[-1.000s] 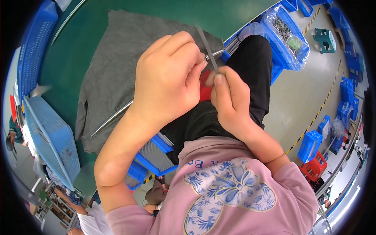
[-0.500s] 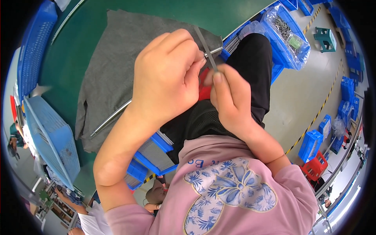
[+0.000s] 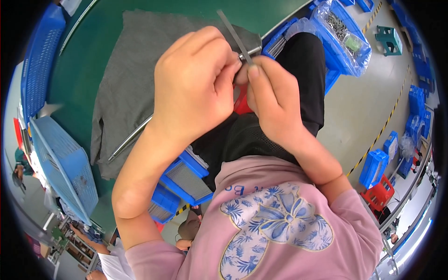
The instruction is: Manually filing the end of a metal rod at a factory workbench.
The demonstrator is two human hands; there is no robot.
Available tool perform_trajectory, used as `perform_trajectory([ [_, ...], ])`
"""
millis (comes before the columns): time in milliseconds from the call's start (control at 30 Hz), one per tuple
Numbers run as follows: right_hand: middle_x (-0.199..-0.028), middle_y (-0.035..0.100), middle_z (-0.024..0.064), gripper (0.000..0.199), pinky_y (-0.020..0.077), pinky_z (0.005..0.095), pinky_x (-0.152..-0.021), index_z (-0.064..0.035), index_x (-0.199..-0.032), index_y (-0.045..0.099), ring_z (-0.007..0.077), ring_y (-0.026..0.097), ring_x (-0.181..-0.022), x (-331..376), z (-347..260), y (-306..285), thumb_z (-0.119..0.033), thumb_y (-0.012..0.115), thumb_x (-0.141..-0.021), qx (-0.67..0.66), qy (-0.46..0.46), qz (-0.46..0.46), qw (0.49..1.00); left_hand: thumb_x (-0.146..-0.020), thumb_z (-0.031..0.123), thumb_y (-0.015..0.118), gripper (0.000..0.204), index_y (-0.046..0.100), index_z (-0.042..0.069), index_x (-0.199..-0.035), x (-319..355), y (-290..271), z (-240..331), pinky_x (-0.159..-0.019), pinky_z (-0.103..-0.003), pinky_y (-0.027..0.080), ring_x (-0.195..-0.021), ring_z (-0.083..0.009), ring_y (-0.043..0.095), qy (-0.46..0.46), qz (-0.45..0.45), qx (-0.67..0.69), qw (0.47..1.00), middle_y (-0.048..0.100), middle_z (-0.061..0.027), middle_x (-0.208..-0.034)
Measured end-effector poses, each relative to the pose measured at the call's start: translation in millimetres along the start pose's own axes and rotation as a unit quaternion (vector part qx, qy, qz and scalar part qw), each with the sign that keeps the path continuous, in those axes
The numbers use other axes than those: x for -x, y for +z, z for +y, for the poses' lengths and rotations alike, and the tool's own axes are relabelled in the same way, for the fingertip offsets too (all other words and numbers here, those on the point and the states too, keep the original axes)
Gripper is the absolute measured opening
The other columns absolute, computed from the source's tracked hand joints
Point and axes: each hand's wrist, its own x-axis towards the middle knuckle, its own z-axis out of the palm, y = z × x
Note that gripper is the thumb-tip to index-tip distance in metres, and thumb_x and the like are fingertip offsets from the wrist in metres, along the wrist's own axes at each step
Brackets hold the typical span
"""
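Note:
My left hand point(image 3: 193, 86) is closed around a shiny metal rod point(image 3: 130, 138). One end of the rod pokes out past my fingertips, and the other shows beyond my left forearm; my hand and wrist hide its middle. Pinched between thumb and fingers of my right hand point(image 3: 275, 95) is a thin, flat grey strip point(image 3: 233, 35), like a narrow file. It slants up to the left and crosses the rod close to its right end. Whether the two touch I cannot tell. Beneath my left hand a dark grey cloth point(image 3: 133, 60) covers part of the green table point(image 3: 100, 28).
Blue perforated baskets point(image 3: 44, 60) stand along the table's left side. A blue bin point(image 3: 319, 32) with small metal parts in plastic is at the upper right. Blue trays point(image 3: 186, 179) of thin rods sit by my lap. Farther right are a green stool point(image 3: 389, 41) and a red chair point(image 3: 379, 192).
Both hands have moved slightly up and left in the picture, the rod and strip with them. The strip's crossing on the rod has shifted a little. Both grips stay closed.

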Motion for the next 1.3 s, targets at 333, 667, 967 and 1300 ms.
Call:
perform_trajectory([
  [333, -0.063, 0.058, 0.0126, 0.016, 0.0428, 0.03, -0.053, 0.0038, -0.082, 0.057, 0.0182, 0.055, -0.054, 7, 5, 0, -0.003, 0.047, -0.092, 0.006, 0.028, 0.006, 1.0, -0.061, -0.005, 0.066, 0.017, 0.052, 0.003, -0.065, 7, 7, 2, -0.052, -0.035, 0.042, -0.06, -0.0274, 0.052, -0.046, 0.012, 0.031, 0.998, 0.051, -0.0069, -0.066],
  [667, -0.066, 0.059, 0.0077, 0.014, 0.0454, 0.0255, -0.057, 0.0038, -0.088, 0.054, 0.0122, 0.056, -0.055, 35, 21, -17, -0.003, 0.043, -0.094, 0.004, -0.023, -0.011, 1.0, -0.062, -0.005, 0.067, 0.017, 0.053, 0.002, -0.066, 6, 1, 3, -0.053, -0.035, 0.042, -0.06, -0.0269, 0.053, -0.049, -0.004, 0.019, 0.999, 0.052, -0.0067, -0.067],
  [967, -0.05, 0.039, -0.0034, 0.028, 0.0241, 0.0191, -0.042, 0.0023, -0.09, 0.052, 0.0026, 0.029, -0.041, 22, 23, -16, -0.017, 0.035, -0.1, -0.069, -0.026, 0.013, 0.997, -0.07, -0.008, 0.068, 0.011, 0.059, -0.003, -0.076, 6, -5, 1, -0.052, -0.025, 0.041, -0.059, -0.0174, 0.052, -0.014, -0.03, 0.0, 0.999, 0.053, -0.0081, -0.07],
  [1300, -0.072, 0.053, -0.0007, 0.012, 0.049, 0.02, -0.055, 0.0031, -0.097, 0.054, 0.003, 0.05, -0.061, 5, 12, -16, -0.008, 0.052, -0.093, -0.18, -0.022, 0.043, 0.982, -0.067, -0.007, 0.069, 0.015, 0.059, -0.002, -0.076, 5, -5, 4, -0.051, -0.024, 0.041, -0.058, -0.0157, 0.051, -0.032, -0.032, 0.001, 0.999, 0.054, -0.0079, -0.07],
])
